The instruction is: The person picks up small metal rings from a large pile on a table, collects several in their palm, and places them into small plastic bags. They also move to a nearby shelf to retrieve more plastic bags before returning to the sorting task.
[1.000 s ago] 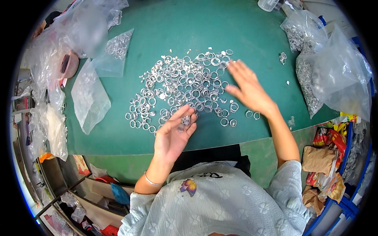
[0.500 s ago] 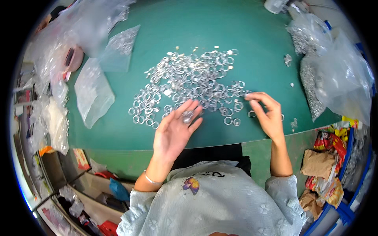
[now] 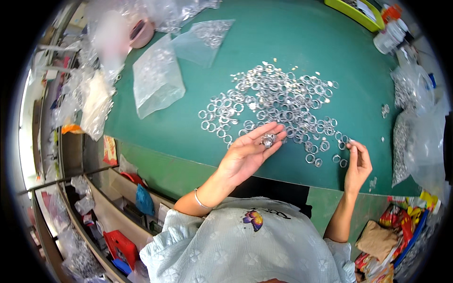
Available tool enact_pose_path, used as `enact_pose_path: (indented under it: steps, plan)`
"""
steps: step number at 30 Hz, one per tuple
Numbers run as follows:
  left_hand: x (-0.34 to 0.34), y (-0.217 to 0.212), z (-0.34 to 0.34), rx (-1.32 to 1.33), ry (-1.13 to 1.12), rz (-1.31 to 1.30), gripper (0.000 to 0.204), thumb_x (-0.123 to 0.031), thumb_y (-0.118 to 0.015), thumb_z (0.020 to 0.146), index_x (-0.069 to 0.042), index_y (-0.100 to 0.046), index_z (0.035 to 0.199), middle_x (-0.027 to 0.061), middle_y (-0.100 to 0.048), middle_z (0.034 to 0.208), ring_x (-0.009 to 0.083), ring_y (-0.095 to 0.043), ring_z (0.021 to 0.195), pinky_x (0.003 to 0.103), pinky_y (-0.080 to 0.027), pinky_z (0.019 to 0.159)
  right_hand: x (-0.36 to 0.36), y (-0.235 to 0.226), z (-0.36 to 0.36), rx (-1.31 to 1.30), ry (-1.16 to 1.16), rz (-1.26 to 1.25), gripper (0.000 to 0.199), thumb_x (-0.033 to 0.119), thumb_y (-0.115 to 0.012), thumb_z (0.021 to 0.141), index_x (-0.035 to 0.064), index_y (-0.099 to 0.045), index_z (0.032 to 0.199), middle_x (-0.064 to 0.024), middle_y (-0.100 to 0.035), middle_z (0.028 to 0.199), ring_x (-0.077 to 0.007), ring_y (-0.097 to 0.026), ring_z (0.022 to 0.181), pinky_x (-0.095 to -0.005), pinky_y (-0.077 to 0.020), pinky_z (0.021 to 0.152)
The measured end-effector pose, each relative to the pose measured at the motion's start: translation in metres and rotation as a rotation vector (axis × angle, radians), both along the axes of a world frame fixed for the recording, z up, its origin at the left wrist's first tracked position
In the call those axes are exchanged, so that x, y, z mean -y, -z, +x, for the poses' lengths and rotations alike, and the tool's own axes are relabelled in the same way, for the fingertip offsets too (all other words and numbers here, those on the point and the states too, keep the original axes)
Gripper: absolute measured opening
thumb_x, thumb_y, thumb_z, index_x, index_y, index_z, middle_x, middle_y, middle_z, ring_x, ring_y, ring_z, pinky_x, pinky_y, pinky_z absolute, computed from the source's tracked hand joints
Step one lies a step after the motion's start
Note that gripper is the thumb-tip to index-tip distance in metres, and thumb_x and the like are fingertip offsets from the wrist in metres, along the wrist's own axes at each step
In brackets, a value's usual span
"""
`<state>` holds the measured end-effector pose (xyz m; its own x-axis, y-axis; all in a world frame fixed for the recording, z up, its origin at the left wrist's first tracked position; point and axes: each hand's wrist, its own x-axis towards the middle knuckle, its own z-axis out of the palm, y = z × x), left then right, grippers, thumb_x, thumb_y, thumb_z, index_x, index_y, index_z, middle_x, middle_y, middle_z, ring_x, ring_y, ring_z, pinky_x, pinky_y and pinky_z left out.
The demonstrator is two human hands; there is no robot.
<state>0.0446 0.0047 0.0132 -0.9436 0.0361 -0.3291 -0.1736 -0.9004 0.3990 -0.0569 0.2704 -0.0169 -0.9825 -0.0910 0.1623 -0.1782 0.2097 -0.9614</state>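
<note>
Many silvery metal rings (image 3: 283, 99) lie in a loose heap on the green table. My left hand (image 3: 245, 155) is palm up at the heap's near edge, with a small cluster of rings (image 3: 267, 140) resting on its half-curled fingers. To the right of the heap, my right hand (image 3: 357, 165) has its thumb and forefinger pinched at a ring (image 3: 345, 138); the fingertips partly cover it. A few separate rings (image 3: 336, 158) lie just left of that hand.
Clear plastic bags (image 3: 158, 78) lie at the table's left. Full bags of metal pieces (image 3: 402, 141) line the right edge. A white bottle (image 3: 390, 37) and a yellow-green tray (image 3: 354, 13) stand at the far right. Open drawers (image 3: 127, 203) are at lower left.
The view has turned, so the table and heap sit farther right in the picture. My left hand still carries the rings; my right thumb and forefinger have come together at a ring.
</note>
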Motion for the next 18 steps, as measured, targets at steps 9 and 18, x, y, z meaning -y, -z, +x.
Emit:
enact_pose_path:
  steps: [9,18]
  plan:
    - [-0.005,-0.005,0.003,-0.078,0.071,-0.231,0.051,0.007,-0.047,0.084,-0.001,-0.037,0.134,0.0183,-0.041,0.136,0.0292,-0.040,0.127,0.040,-0.029,0.107,0.051,-0.040,0.009,-0.141,-0.399,0.107,0.019,-0.005,-0.061,0.075,-0.0020,-0.063,0.094,-0.0108,-0.062,0.090,-0.0201,-0.057,0.086,-0.0291,-0.0447,0.076]
    - [0.008,0.006,0.013,0.067,0.038,-0.242,0.039,0.004,-0.052,0.086,0.001,-0.049,0.124,0.0123,-0.055,0.120,0.0243,-0.052,0.114,0.028,-0.047,0.090,0.041,-0.035,0.011,-0.045,-0.297,0.156,0.017,-0.005,-0.061,0.076,-0.0013,-0.064,0.092,-0.0107,-0.063,0.091,-0.0205,-0.059,0.085,-0.0285,-0.0448,0.077]
